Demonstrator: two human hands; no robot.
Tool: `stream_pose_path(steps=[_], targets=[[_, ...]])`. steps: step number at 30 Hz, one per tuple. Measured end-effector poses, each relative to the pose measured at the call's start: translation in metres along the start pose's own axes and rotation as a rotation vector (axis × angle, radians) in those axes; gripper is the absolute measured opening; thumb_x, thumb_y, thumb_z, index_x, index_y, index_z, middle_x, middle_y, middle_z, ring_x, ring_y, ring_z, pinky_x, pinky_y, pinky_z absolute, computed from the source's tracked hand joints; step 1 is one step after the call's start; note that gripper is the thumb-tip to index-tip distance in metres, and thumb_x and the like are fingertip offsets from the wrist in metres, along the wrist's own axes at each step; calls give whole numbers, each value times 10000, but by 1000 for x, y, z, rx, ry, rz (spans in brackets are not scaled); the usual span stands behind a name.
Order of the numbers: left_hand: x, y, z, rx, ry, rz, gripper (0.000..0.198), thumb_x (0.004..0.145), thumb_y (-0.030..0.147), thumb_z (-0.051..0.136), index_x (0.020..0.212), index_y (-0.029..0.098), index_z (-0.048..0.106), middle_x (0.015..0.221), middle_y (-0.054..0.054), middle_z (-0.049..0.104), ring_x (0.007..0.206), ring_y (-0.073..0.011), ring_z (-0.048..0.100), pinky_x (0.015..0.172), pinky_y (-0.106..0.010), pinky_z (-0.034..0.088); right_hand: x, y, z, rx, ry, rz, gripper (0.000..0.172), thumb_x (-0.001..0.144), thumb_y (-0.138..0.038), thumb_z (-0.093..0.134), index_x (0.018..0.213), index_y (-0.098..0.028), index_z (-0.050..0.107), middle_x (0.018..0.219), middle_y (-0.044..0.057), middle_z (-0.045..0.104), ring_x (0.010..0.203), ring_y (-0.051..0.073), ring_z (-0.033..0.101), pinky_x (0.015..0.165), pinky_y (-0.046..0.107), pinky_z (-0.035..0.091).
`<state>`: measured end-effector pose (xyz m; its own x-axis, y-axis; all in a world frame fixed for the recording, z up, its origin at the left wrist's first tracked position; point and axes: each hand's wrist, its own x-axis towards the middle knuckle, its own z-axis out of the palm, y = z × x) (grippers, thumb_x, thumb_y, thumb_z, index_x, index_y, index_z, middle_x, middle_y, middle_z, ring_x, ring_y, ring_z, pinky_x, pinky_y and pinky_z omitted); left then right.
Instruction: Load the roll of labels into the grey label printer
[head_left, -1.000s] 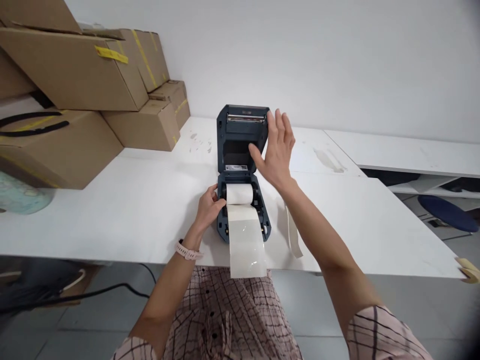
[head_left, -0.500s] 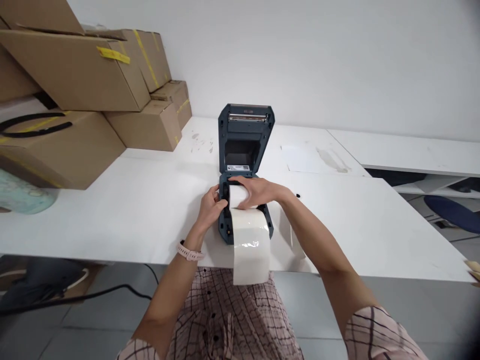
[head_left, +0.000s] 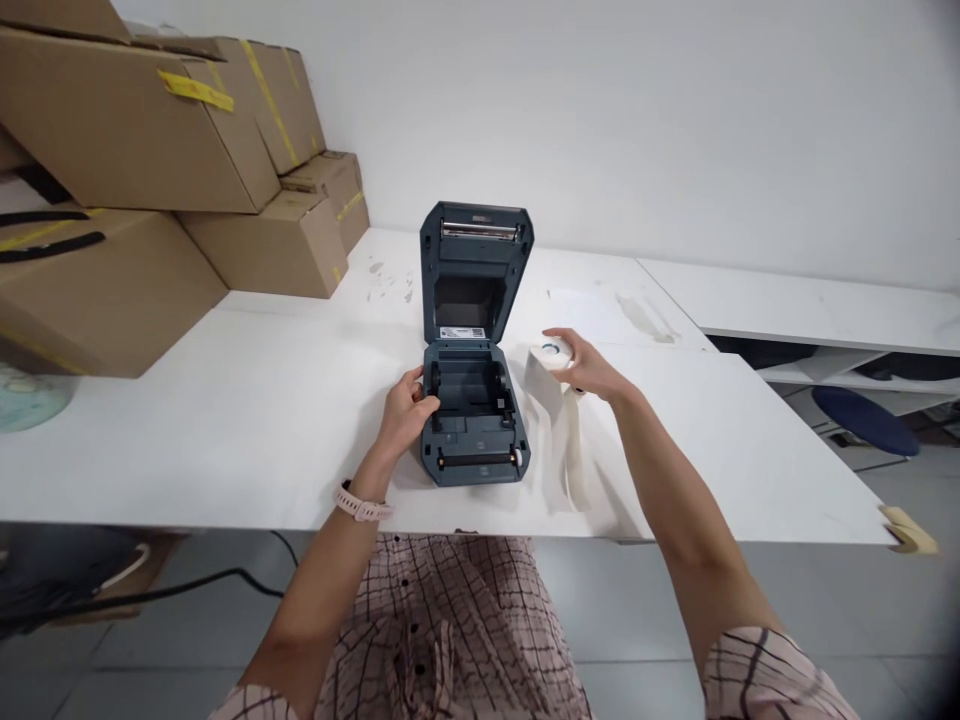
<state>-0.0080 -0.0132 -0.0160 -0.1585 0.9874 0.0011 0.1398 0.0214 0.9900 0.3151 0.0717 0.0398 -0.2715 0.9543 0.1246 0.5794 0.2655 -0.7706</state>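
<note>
A dark grey label printer [head_left: 477, 440] stands on the white table with its lid [head_left: 475, 262] raised. Its roll bay shows no roll inside, and a black roller runs across the front. My left hand [head_left: 406, 412] grips the printer's left edge, thumb over the rim and fingers on the outer side. To the right of the printer, my right hand [head_left: 583, 362] holds a white label roll [head_left: 549, 355] with its core facing up. A loose strip [head_left: 574, 455] of labels hangs from the roll down to the table.
Cardboard boxes [head_left: 135, 130] with yellow tape are stacked at the back left. A pale green object [head_left: 30, 398] sits at the left edge. A flat white sheet [head_left: 581, 305] lies behind the roll. Beyond the table at right is a dark blue stool [head_left: 862, 418].
The label roll has come out of the printer's bay and moved right in my right hand, its strip along with it. My left hand stays on the printer's left edge.
</note>
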Motion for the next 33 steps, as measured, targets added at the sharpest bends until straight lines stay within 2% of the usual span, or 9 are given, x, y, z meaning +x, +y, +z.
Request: stream_pose_path(steps=[4,9,12,15,20,23,26,29,33], targets=[[0,0,-1,13,-11,10,756,663,214,631,1405,77,584,668,56,469,624,-133,434,589,-263,336,4,23,9,93,-43,74,860,635,-298,798,1442,-173,530,1411,155,628,1206,334,645,1081,530,508],[-1,2,0,4,-2,-2,762,658,229,630,1402,75,579,673,56,471,635,-140,450,594,-266,352,-31,49,-24,429,-54,30,867,750,-385,811,1541,-323,461,1581,122,552,1457,306,528,1184,523,434],[-1,1,1,-8,-8,-5,751,651,219,626,1390,88,593,664,56,480,610,-134,440,572,-260,337,-57,64,-22,458,-14,83,797,720,-450,849,1454,-328,562,1548,129,590,1413,328,571,1118,541,492],[0,-1,1,-22,-10,-5,755,651,210,627,1397,98,593,673,49,507,602,-133,445,563,-258,335,-73,65,-1,451,-82,179,695,677,-545,887,1268,-245,675,1324,153,737,1164,327,710,988,516,567],[1,-3,1,-16,6,1,752,656,216,635,1398,93,600,663,56,473,615,-131,434,575,-260,338,-79,14,3,600,-158,-52,703,754,-704,794,1276,-249,670,974,82,777,952,299,741,956,518,563],[1,-2,1,-4,7,0,768,655,219,639,1409,80,592,639,73,410,607,-124,402,570,-256,324,-70,-42,1,378,-321,-233,683,864,-688,699,1400,-273,618,1111,91,770,1015,301,731,939,512,570],[0,0,1,-1,5,4,772,655,217,636,1412,73,589,632,78,389,597,-119,385,562,-254,312,-48,-85,28,-36,-383,-384,494,1004,-463,577,1461,-277,576,1331,93,725,1162,314,705,986,516,558],[-1,3,1,-9,-6,-4,769,661,218,629,1415,72,589,639,75,390,594,-119,383,554,-256,309,-27,-100,69,-380,-356,-466,445,1004,-252,538,1444,-212,583,1380,122,711,1230,352,685,1044,573,512],[-3,5,1,-24,-20,-10,757,666,215,643,1410,83,591,646,70,415,600,-124,407,558,-259,324,-25,-92,98,-455,-342,-515,434,1021,-208,558,1453,-172,566,1351,147,720,1209,338,694,1000,541,551]])
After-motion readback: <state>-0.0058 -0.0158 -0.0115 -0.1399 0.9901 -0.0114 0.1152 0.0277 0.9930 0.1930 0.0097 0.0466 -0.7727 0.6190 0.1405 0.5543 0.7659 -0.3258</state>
